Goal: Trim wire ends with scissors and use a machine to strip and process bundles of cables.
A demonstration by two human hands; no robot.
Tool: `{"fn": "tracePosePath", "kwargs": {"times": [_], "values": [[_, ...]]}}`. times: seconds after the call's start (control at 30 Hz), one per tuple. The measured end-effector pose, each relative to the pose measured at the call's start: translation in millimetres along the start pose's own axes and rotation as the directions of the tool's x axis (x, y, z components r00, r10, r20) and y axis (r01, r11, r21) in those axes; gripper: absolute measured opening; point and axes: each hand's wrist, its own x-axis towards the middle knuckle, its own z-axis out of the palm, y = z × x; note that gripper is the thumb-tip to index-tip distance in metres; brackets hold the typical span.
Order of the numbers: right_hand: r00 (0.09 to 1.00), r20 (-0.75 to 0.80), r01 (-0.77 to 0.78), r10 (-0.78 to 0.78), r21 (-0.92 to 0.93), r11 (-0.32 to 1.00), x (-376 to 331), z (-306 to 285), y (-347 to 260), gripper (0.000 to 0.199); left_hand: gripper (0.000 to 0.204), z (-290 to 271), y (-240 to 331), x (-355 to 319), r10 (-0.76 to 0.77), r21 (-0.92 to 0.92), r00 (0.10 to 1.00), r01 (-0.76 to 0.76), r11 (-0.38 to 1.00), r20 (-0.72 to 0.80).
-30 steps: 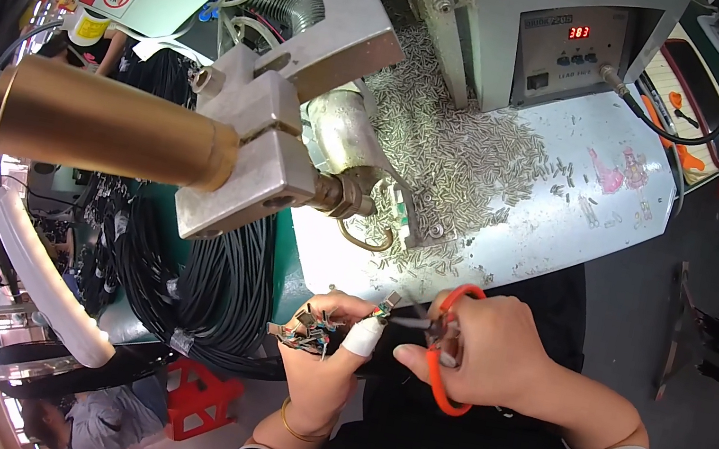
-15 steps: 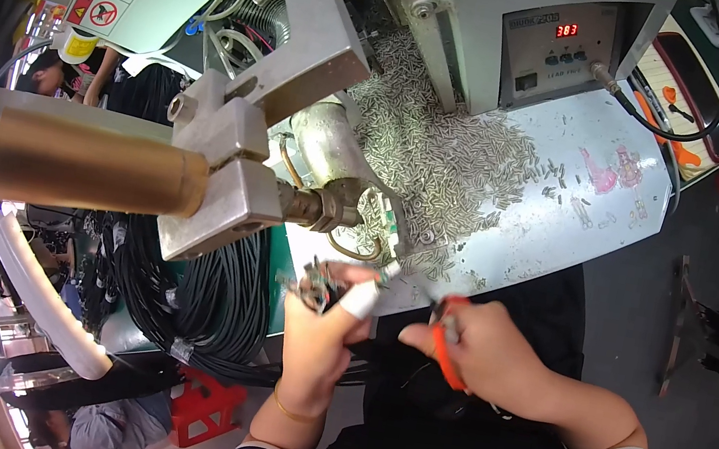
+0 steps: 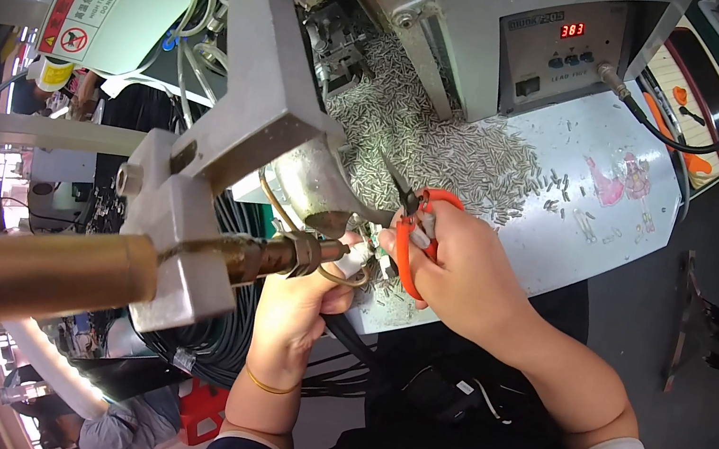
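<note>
My left hand [image 3: 291, 313], with a white covering on its thumb, is closed beneath the tip of the soldering iron [image 3: 252, 259]. What its fingers hold is mostly hidden by the iron; a small green-and-white piece [image 3: 375, 245] shows just beyond them. Close by on the right, my right hand [image 3: 476, 274] is wrapped round orange-handled pliers [image 3: 411, 258]. Their pointed dark jaws aim up and left over a heap of small metal pins [image 3: 476, 163]. The thumb and fingertips of the right hand are near the green-and-white piece.
The iron's metal bracket [image 3: 263, 63] reaches over the work from the upper left. A grey control box [image 3: 557, 57] with a red display stands on the white tabletop [image 3: 560, 231]. Coiled black cables [image 3: 213, 348] lie beneath the left side. A tray [image 3: 703, 102] sits at the upper right.
My right hand has moved up and left, and the pliers now point upward over the pins. My left hand has moved up behind the iron. The whole view has shifted slightly.
</note>
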Motion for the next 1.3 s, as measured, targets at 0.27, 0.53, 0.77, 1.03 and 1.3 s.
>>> {"fn": "tracePosePath", "kwargs": {"times": [0.27, 0.53, 0.77, 1.03, 1.3], "values": [[0.999, 0.003, 0.049, -0.049, 0.009, 0.999, -2, 1, 2, 0.020, 0.027, 2, 0, -1, 0.066, 0.157, 0.997, -0.060, 0.986, -0.033], [0.995, -0.018, 0.101, -0.100, 0.013, 0.995, -6, 3, 4, 0.017, 0.026, 0, -2, -3, 0.079, 0.173, 0.996, -0.071, 0.982, -0.039], [0.973, 0.178, -0.184, 0.147, 0.217, 0.959, -20, -4, 0, 0.012, 0.020, 5, 1, -24, 0.034, 0.009, 0.998, -0.034, 0.999, 0.061], [0.967, 0.201, -0.207, 0.154, 0.282, 0.937, -36, -23, -18, 0.013, 0.019, 8, -22, -53, 0.163, 0.053, 0.986, -0.165, 0.985, 0.044], [0.977, 0.128, 0.165, -0.171, 0.051, 0.985, -49, -7, -16, 0.017, 0.015, 10, -36, -72, 0.114, 0.329, 0.983, -0.155, 0.931, 0.141]]}}
